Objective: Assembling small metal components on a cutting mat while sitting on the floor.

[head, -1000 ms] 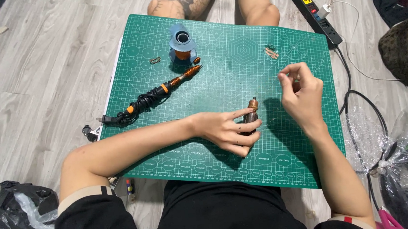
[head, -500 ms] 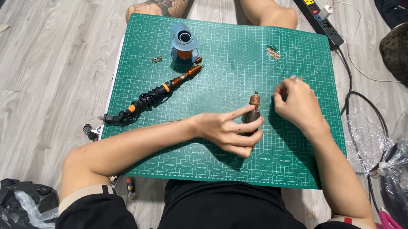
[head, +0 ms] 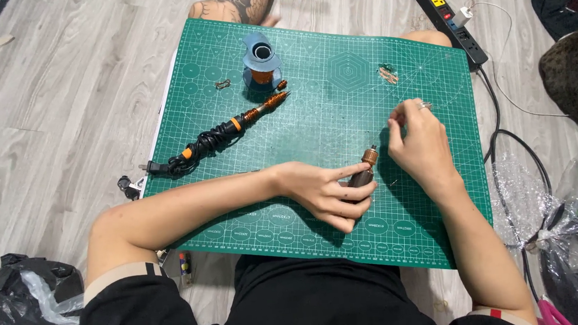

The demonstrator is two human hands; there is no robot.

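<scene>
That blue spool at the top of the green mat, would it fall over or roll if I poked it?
The blue spool stands on its flat end on the green mat, so a light poke would probably just slide it. It looks small and likely light. Tipped on its side, its round shape would probably let it roll.

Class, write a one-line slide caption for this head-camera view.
Left hand grips a small copper-wound rod on a green cutting mat; right hand pinches beside it.

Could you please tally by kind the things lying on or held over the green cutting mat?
Copper wire spool: 1
Wire-wrapped stick with black coiled handle: 1
Small brown copper-wound piece, held by left hand: 1
Small metal bits: 2
Total: 5
The right hand pinches something too fine to make out.
</scene>
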